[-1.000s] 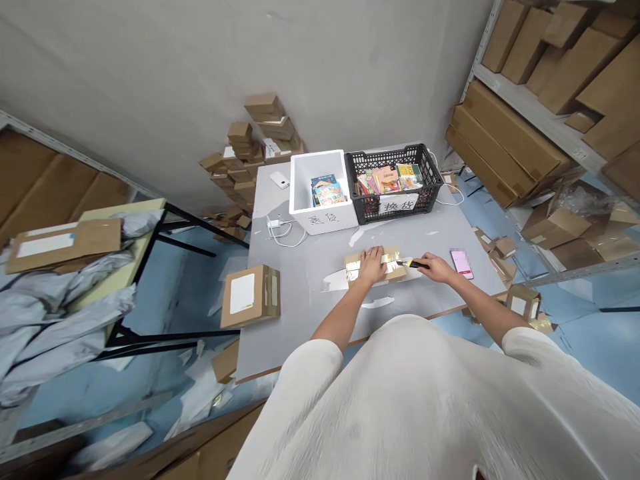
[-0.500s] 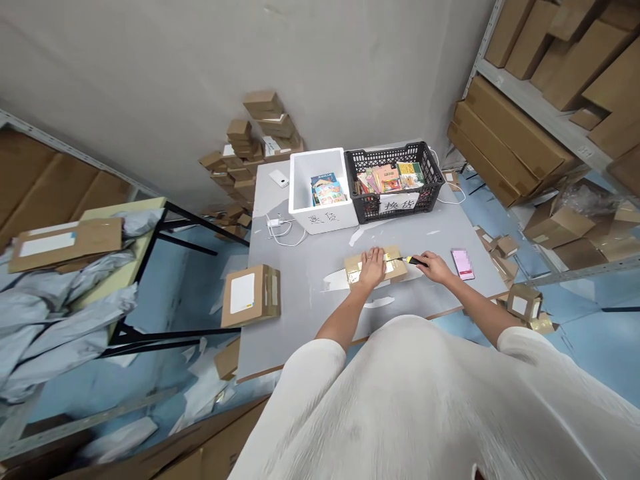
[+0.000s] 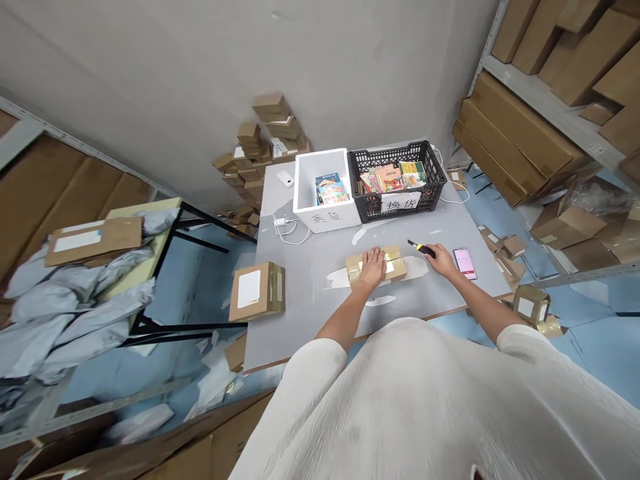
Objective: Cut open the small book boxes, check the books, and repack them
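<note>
A small taped cardboard box (image 3: 396,265) lies on the grey table (image 3: 310,293) in front of me. My left hand (image 3: 373,268) rests flat on the box's left half, fingers stretched out over its top. A dark slit or seam runs along the tape to the right of those fingers. My right hand (image 3: 441,260) is closed around a black and yellow utility knife (image 3: 424,249), its blade out and pointing left. The blade is in the air, up and right of the box, touching nothing. Beside my right hand lies a phone (image 3: 465,264) with a pink screen.
A white foam box (image 3: 327,219) and a black plastic crate (image 3: 367,208), both holding books, stand at the table's back. A larger carton (image 3: 257,291) sits at the left edge. White cables (image 3: 293,233) lie nearby. Shelves of cartons (image 3: 525,140) line the right; grey parcels (image 3: 85,293) fill a left table.
My right hand has drawn the knife off the box, rightward and slightly up. My left hand stays on the box. The view has shifted slightly.
</note>
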{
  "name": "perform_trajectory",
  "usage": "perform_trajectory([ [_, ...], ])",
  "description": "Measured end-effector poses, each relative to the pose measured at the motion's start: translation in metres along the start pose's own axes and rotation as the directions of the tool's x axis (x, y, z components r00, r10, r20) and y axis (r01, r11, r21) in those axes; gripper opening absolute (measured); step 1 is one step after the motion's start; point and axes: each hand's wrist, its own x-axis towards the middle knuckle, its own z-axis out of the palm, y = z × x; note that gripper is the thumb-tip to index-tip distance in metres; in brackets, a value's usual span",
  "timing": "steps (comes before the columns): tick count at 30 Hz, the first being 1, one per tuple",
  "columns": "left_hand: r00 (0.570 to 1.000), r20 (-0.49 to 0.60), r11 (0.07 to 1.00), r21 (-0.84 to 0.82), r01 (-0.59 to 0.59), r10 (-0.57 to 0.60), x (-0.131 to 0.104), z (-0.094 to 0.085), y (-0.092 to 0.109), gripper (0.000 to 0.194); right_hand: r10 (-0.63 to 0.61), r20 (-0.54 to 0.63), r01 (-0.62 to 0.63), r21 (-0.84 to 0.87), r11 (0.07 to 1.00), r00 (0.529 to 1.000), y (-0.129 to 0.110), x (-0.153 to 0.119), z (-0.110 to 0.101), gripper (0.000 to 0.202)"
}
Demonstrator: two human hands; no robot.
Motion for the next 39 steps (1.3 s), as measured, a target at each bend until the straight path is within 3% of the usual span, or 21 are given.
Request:
perform_trajectory([
  [7,0.998,-0.02,0.998,0.025,0.065,-0.064,-0.024,-0.024,-0.006,0.054,-0.024,0.052,0.014,0.187,0.982,0.998,-0.017,-0.001,0.014,0.045],
  [11,0.979,-0.067,0.978,0.061,0.199,-0.195,-0.061,-0.032,-0.021,0.075,-0.034,0.078,0.009,0.293,0.956,0.996,-0.034,0.0,0.025,0.044],
  [16,0.926,-0.092,0.93,-0.043,0.365,-0.367,-0.092,-0.022,-0.038,0.097,0.029,0.179,-0.1,0.404,0.909,0.983,-0.05,0.0,0.04,0.046],
  [20,0.883,-0.042,0.866,-0.225,0.447,-0.467,-0.087,-0.015,-0.045,0.094,0.046,0.172,-0.122,0.461,0.879,0.984,-0.058,-0.002,0.043,0.048],
  [25,0.875,0.026,0.84,-0.268,0.471,-0.483,-0.064,-0.021,-0.045,0.084,0.131,0.069,-0.147,0.524,0.839,0.989,-0.051,0.0,0.028,0.05],
  [32,0.867,0.025,0.787,-0.406,0.464,-0.498,-0.031,-0.009,-0.045,0.078,0.21,0.135,-0.249,0.55,0.797,0.968,-0.028,-0.011,0.029,0.047],
  [39,0.885,0.1,0.742,-0.507,0.439,-0.455,-0.044,0.009,-0.054,0.056,0.239,0.117,-0.265,0.506,0.821,0.964,-0.014,-0.024,0.043,0.044],
])
